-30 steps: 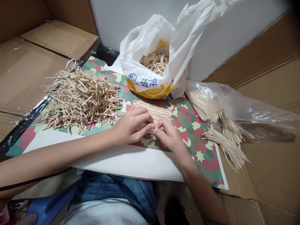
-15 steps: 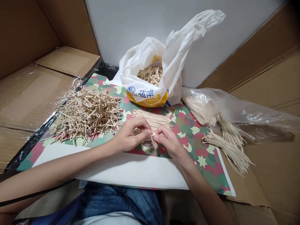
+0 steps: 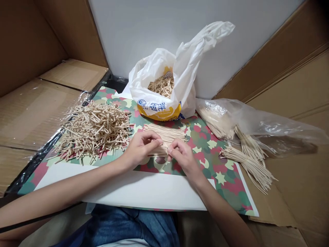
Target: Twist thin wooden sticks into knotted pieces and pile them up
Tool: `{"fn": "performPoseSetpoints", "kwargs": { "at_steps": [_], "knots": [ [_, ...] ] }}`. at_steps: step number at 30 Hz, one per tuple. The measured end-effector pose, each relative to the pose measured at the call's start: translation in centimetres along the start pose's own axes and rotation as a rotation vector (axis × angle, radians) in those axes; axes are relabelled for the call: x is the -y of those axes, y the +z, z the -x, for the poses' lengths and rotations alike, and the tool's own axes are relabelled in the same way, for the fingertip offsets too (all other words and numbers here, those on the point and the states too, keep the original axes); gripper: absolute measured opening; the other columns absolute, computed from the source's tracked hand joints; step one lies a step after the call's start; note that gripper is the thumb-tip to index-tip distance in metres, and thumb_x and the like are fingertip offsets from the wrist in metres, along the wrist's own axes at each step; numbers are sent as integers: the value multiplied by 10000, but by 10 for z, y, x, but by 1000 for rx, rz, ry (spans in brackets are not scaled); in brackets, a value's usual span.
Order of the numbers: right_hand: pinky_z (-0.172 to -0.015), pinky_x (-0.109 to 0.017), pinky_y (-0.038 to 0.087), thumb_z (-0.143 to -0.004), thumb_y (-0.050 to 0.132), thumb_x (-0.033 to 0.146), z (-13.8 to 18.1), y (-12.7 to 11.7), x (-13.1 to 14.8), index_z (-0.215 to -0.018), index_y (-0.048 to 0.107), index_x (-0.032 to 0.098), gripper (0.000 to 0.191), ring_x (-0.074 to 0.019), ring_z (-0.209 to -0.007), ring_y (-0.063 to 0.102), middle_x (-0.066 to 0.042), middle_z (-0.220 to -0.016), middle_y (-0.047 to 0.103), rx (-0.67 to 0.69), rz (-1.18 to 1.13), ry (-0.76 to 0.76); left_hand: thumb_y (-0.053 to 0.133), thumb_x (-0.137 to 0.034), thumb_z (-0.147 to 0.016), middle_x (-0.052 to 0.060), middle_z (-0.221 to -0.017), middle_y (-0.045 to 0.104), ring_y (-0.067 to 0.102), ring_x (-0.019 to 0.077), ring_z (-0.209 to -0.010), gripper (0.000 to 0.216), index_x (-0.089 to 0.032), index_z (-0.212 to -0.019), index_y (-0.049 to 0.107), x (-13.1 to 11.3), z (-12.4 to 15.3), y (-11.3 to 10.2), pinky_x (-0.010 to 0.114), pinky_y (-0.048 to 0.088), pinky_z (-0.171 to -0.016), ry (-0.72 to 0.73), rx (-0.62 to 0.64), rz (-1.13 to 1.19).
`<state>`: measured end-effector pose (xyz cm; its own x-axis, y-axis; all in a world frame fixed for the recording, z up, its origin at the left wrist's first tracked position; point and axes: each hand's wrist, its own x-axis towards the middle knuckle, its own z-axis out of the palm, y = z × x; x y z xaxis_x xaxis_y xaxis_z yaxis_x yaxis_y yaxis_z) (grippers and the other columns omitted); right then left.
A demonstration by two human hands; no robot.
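Note:
Over the camouflage-patterned sheet, my left hand point(image 3: 142, 146) is closed in a pinch, thumb against forefinger. Close to its right, my right hand point(image 3: 183, 157) also pinches, its fingertips at the near edge of a row of thin pale straight strips point(image 3: 167, 132). A small gap parts the two hands. What lies between the fingertips of either hand is too small to make out. To the left is a heap of bent, looped pale strips point(image 3: 95, 128), apart from my left hand.
Behind the row stands an open white plastic bag point(image 3: 189, 97) holding bent strips. At right, tied bundles of strips point(image 3: 248, 163) lie beside a clear plastic bag point(image 3: 257, 116). Cardboard point(image 3: 48, 113) flanks the patterned sheet point(image 3: 221, 192), and a pale wall point(image 3: 144, 24) rises behind.
My hands have drawn slightly apart; the small bent strip seen between their fingertips no longer shows there. The whole view has shifted a little.

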<state>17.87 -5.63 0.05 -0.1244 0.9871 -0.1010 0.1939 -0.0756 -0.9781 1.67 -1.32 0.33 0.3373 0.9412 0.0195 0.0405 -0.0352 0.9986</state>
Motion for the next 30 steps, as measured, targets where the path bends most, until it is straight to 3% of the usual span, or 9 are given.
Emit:
{"fn": "performPoseSetpoints", "kwargs": {
  "at_steps": [9,18,26,30],
  "knots": [
    [-502,-221,350,-814,455,228,2,-3,3,-680,426,199,140,-102,-529,490,40,-572,546,-21,164,-50,656,-259,-682,-9,-651,570,482,90,-598,137,-132,-660,611,11,-4,-2,199,361,-543,-64,-49,183],
    [-528,-231,345,-809,461,221,2,-5,1,-677,437,195,137,-112,-559,496,30,-581,561,-25,140,-49,646,-278,-701,-8,-654,547,474,91,-599,163,-129,-657,597,17,-5,-3,204,351,-542,-88,-51,225],
    [-562,-234,376,-807,496,277,-7,-7,-5,-698,476,191,140,-110,-530,488,39,-512,549,31,-78,-26,556,-282,-765,40,-817,605,528,140,-751,171,-137,-803,636,9,-8,-12,232,400,-635,72,31,54],
    [-555,-232,366,-819,490,292,-7,-7,-4,-726,476,192,137,-111,-536,501,39,-522,551,29,-59,-26,561,-272,-750,24,-725,588,520,124,-665,162,-120,-779,612,4,-3,-8,224,409,-596,98,140,-68]
  ]
}}
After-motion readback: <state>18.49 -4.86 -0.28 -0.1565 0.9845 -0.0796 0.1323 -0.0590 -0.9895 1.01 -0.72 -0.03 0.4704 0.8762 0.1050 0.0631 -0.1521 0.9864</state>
